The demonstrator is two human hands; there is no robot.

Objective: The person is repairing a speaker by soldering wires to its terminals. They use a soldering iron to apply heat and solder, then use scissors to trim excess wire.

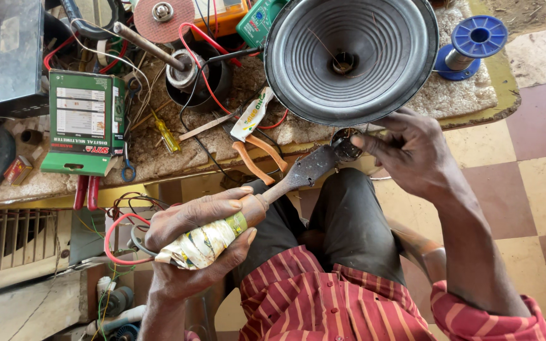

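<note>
My left hand [188, 243] grips the tape-wrapped handle of a soldering iron [266, 196]. Its dark flat tip reaches up to a small round metal part [347, 146]. My right hand [409, 151] pinches that round part between fingers and thumb, just under the rim of a large black speaker cone [351, 58]. The cone lies face up on the workbench [469, 95], tilted over the bench's front edge.
On the bench lie orange-handled pliers [255, 156], a yellow screwdriver [165, 134], a green multimeter box [85, 122], a blue wire spool [472, 44], a grinding disc [162, 17] and tangled red and black wires [200, 69]. Checkered floor tiles [532, 177] lie to the right.
</note>
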